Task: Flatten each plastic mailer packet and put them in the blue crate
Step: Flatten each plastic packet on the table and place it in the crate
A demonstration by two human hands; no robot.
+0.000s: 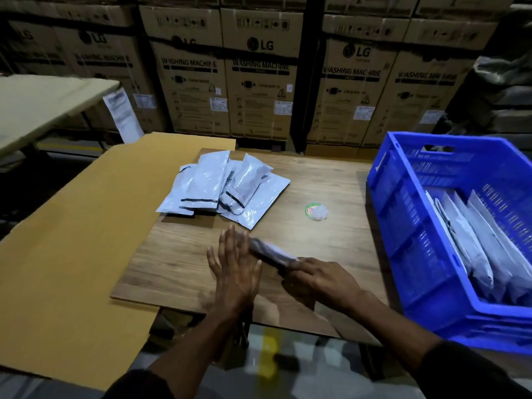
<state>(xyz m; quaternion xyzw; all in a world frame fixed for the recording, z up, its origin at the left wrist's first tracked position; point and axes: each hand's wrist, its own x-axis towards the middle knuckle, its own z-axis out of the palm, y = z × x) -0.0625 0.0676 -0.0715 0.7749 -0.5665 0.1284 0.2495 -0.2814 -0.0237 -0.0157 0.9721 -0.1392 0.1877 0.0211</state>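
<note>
Stacked washing-machine cartons (pixel 259 82) are walling off the back of a dim storeroom, and in front of them a wooden board (pixel 178 266) is lying across a sheet of brown cardboard (pixel 72 240), giving a firm, smooth bed to press against. Low on that board, the right hand (pixel 319 279) is pinching one end of a grey mailer packet (pixel 272 251), fingers closed on it, seemingly to anchor it. The left hand (pixel 234 269) is lying open and flat, fingers spread, its palm side meeting the packet's other end; it is grasping nothing, and looks placed to sweep along the plastic and push the air out. Motion blur is hiding whether the packet is lying fully on the wood or lifting slightly. Beyond the hands, a loose heap of mailers (pixel 224 187) is waiting mid-board, overlapping one another, within easy reach. At the right, the blue crate (pixel 403 226) is sitting just beside the work spot, probably so a finished packet needs only a short carry; several flattened packets (pixel 475 240) are already standing on edge inside, leaning together, which saves room. A small round sticker with crumpled plastic (pixel 316 211) is resting between heap and crate, apart from both. Judging by the heap, much of the job is remaining.
</note>
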